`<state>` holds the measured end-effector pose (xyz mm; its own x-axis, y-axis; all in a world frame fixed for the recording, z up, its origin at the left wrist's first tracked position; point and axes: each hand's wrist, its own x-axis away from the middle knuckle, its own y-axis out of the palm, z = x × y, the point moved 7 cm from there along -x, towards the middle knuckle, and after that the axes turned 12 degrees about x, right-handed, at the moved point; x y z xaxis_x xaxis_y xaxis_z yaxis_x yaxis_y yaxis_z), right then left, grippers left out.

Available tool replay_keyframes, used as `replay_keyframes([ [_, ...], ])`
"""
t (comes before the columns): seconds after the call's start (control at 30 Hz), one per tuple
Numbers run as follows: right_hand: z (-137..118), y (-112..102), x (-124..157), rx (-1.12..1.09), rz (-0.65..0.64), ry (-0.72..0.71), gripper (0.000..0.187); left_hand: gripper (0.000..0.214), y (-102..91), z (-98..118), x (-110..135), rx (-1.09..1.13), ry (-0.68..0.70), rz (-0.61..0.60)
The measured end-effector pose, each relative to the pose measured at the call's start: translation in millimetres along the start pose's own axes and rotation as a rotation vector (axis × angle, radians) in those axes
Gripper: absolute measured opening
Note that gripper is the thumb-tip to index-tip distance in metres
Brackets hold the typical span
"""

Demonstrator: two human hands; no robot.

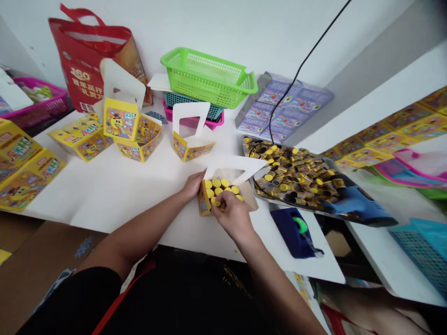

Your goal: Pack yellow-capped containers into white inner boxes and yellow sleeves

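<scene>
Left hand (pixel 194 186) against left side of open yellow handled carton (pixel 204 201); fingertips hidden, cannot tell whether gripping. Right hand (pixel 233 216) pinching yellow-capped cup (pixel 215 202) between thumb and fingers, at carton's front left; other capped cups (pixel 225 183) standing close together inside. Carton on white tabletop (pixel 139 186), near front edge. To right: tray (pixel 289 203) heaped with loose cups (pixel 296 168), dark blue tape dispenser (pixel 289 235). Behind: second open carton (pixel 193 151), lime-green plastic basket (pixel 202 88).
</scene>
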<state>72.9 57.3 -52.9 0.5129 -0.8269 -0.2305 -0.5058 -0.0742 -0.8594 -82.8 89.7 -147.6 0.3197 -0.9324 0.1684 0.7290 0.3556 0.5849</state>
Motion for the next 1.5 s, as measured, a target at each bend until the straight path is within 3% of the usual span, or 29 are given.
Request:
replay_keyframes([
  [0.13, -0.1, -7.2, 3.0, -0.065, -0.029, -0.058, 0.019, 0.051, 0.6, -3.1, -1.4, 0.015, -0.006, -0.006],
  [0.3, 18.2, -27.1, 3.5, -0.067, 0.069, 0.055, 0.044, 0.052, 1.8, -4.9, -0.9, 0.043, -0.024, -0.006],
  [0.47, 16.7, -18.3, 5.5, 0.112, 0.074, -0.015, 0.053, 0.051, 1.2, -1.7, -0.1, 0.024, -0.007, -0.007],
  [0.6, 17.0, -10.3, 13.5, 0.159, 0.036, -0.079, 0.045, 0.048, 0.1, -1.1, 0.1, 0.004, -0.006, -0.006],
  [0.8, 35.0, -15.0, 19.2, -0.001, -0.114, -0.062, 0.024, 0.045, -0.6, -3.4, -0.6, -0.004, 0.004, -0.007],
  [1.13, 27.8, -2.4, 14.4, -0.138, -0.019, 0.032, 0.025, 0.04, -2.2, -4.7, -2.0, 0.015, -0.015, 0.002],
  [1.23, 24.3, -15.8, 23.2, -0.121, 0.065, 0.017, 0.022, 0.04, -1.5, -1.4, 0.9, 0.011, -0.01, 0.013],
  [1.33, 28.2, -46.0, 26.2, -0.056, 0.188, -0.034, 0.016, 0.045, -1.5, 1.2, 3.1, 0.014, 0.002, 0.029],
  [1.4, 49.4, -73.6, 15.6, 0.007, 0.291, 0.011, 0.022, 0.049, -0.3, 1.6, 4.0, 0.022, -0.007, 0.029],
  [1.5, 113.2, -108.0, -24.6, 0.201, 0.314, 0.28, 0.029, 0.054, 2.9, 2.6, 4.5, 0.024, -0.009, 0.026],
])
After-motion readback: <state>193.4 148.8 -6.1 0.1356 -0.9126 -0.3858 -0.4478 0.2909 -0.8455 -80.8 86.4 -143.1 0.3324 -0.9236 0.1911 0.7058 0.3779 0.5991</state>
